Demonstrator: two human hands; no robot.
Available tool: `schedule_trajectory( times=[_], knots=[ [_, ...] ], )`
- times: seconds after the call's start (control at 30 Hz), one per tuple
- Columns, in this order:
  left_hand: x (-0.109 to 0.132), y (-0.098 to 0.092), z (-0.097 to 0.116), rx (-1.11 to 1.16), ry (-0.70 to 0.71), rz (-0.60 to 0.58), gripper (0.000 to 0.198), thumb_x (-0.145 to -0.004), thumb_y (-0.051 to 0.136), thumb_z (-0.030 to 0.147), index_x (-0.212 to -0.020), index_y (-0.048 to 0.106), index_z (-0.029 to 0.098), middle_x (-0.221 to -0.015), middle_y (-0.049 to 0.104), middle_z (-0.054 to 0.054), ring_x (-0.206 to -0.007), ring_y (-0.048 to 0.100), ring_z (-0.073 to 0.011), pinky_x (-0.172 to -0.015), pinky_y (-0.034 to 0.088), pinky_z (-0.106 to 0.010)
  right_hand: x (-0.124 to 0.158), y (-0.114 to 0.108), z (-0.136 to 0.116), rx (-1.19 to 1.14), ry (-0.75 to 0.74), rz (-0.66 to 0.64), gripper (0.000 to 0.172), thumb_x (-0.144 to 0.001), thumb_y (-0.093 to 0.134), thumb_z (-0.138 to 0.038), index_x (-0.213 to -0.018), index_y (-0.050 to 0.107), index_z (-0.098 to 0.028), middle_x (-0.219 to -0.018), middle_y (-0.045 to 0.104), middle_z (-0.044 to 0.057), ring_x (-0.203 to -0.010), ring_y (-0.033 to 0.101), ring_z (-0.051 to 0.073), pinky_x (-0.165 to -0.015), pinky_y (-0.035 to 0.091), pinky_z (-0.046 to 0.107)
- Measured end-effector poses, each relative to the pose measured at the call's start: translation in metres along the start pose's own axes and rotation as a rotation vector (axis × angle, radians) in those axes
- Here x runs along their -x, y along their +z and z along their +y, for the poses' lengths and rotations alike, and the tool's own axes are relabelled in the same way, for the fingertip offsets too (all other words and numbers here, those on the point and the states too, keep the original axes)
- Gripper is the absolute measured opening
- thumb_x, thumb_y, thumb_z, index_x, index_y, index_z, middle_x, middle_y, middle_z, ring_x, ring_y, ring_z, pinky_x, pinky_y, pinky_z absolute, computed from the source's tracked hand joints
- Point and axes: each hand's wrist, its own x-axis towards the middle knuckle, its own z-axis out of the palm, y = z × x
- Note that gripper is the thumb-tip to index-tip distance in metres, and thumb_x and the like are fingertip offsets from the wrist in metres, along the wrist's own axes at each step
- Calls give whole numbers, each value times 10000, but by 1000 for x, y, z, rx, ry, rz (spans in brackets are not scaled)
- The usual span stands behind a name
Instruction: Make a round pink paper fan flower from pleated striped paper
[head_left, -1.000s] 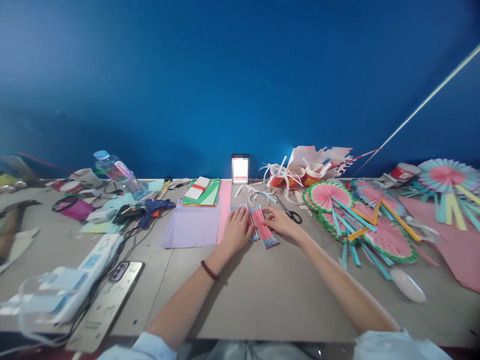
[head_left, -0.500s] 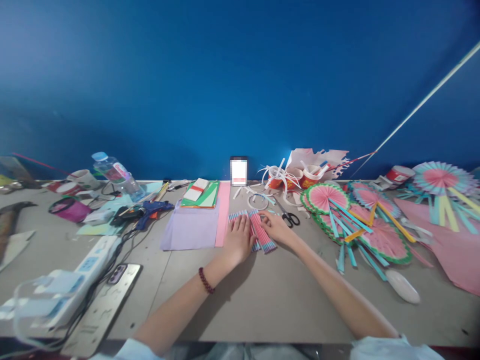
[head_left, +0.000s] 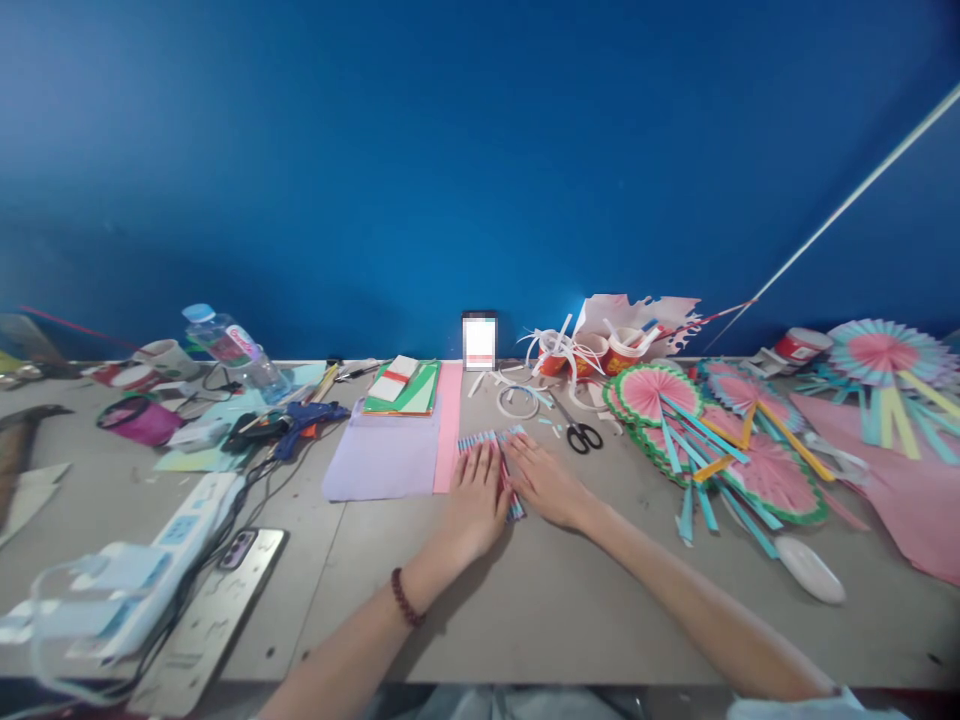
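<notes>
hands (head_left: 474,497) have drawn closer over pleated paper (head_left: 516,510) (grey table (head_left: 570,610), blue wall (head_left: 480,180)).

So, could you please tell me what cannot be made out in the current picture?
Folded paper: head view; its middle is covered by the left hand and right hand.
Standing screen: head view; its display is blurred into blocks.
Hammer: head view; its handle is cut off by the left edge.
Phone: head view; its front is hidden, since its back faces up.
</notes>
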Motion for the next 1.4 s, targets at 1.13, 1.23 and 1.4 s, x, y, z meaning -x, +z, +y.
schedule_trajectory(
  times=[1.13, 1.23, 1.4],
  knots=[
    [0, -11, 8, 143, 264, -59, 531, -932, 380, 408, -1388, 386, 136, -1455, 400, -150, -1348, 364, -262, -1093, 319, -452, 3, -8, 32, -180, 272, 320, 346, -747, 432, -122, -1042, 609, -162, -605, 544, -23, -613, 522, 157, -649, 423, 267],
    [1, -9, 7, 148, 269, -49, 537, -928, 389, 401, -1402, 365, 150, -1463, 391, -138, -1354, 352, -263, -1093, 322, -446, 4, -11, 35, -123, 281, 352, 335, -767, 429, -127, -1044, 615, -160, -652, 567, 4, -669, 545, 174, -678, 433, 281],
    [1, -12, 8, 154, 245, -85, 497, -930, 389, 398, -1365, 414, 159, -1453, 412, -121, -1353, 352, -256, -1102, 310, -439, 5, -9, 35, -1, 250, 354, 270, -830, 426, -161, -1003, 633, -168, -829, 624, 70, -815, 572, 207, -791, 448, 328]
  ],
)
